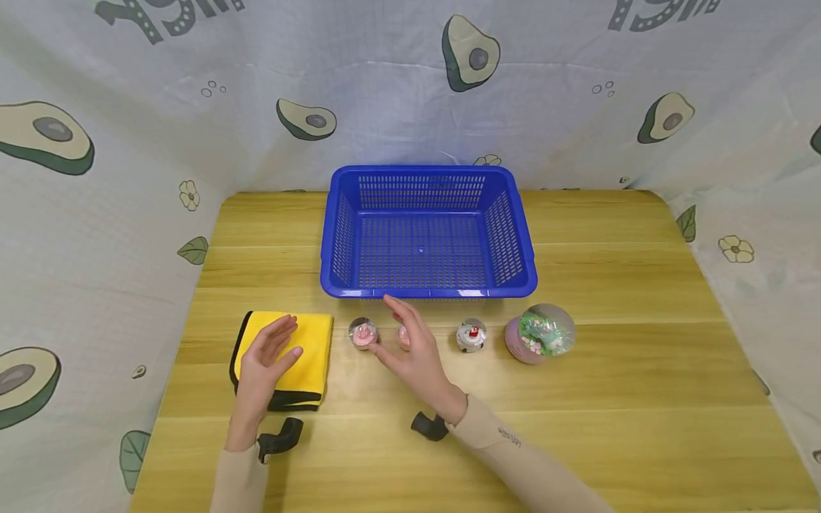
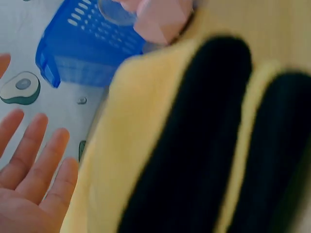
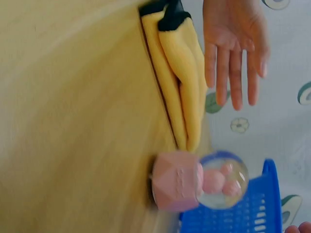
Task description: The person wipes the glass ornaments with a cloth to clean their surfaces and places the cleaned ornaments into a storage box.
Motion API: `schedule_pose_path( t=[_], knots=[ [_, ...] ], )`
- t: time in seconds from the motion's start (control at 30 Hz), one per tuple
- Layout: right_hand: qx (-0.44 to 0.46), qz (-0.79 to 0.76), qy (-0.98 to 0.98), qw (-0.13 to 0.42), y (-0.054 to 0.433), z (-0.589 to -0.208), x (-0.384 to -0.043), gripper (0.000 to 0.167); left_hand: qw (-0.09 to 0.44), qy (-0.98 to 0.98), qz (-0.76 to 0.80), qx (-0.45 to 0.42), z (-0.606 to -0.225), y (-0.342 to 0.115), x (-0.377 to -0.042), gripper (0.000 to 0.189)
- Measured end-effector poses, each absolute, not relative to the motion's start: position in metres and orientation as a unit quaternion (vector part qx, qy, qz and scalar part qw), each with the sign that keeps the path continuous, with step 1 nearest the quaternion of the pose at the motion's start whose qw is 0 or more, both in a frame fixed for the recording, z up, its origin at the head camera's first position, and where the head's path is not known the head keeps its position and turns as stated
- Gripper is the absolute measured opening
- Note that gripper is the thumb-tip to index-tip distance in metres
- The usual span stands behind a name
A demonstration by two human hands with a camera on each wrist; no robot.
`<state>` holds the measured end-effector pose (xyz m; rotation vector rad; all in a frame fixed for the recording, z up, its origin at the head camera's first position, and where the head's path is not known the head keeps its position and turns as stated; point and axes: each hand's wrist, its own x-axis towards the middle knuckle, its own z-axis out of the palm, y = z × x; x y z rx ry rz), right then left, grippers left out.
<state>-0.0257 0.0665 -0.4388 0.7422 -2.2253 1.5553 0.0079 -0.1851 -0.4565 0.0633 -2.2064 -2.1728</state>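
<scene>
Fingers empty, thumb apart, my right hand is beside a pink globe on the desk; left wrist: my splayed left hand, sweeping low, could drag the cloth; right wrist: hasty pinching could slip off a smooth dome.

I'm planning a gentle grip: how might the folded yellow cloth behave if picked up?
The yellow cloth has soft-looking, rounded folds, so would probably sag. Its layers, separate at the black edging, may fall open. Lying flat, it seems unlikely to roll.

Right sleeve, wall cloth, pink globe base: lettering on each, illegible.
</scene>
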Motion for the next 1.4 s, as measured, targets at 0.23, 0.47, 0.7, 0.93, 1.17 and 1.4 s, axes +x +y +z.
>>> schedule_pose_path(
  t=[0.23,0.47,0.7,0.93,1.17,1.4],
  knots=[
    [0.24,0.568,-0.78,0.104,0.051,-0.447,-0.014,0.071,-0.022,-0.789,-0.613,0.01,-0.461,-0.198,0.009,0.053],
    [0.209,0.572,-0.79,0.069,0.039,-0.46,-0.008,0.072,-0.049,-0.803,-0.593,-0.03,-0.468,-0.204,0.008,0.052],
    [0.198,0.556,-0.804,0.073,0.032,-0.473,-0.01,0.074,-0.061,-0.803,-0.588,-0.073,-0.474,-0.205,0.004,0.054],
    [0.147,0.565,-0.811,0.034,0.028,-0.484,-0.014,0.076,-0.091,-0.828,-0.544,-0.105,-0.478,-0.204,-0.001,0.06],
    [0.111,0.57,-0.814,0.006,0.026,-0.489,-0.015,0.073,-0.079,-0.86,-0.482,-0.149,-0.481,-0.204,-0.005,0.062],
    [0.099,0.556,-0.825,0.016,0.023,-0.493,-0.018,0.072,-0.08,-0.89,-0.431,-0.127,-0.484,-0.198,-0.007,0.065]
  ],
)
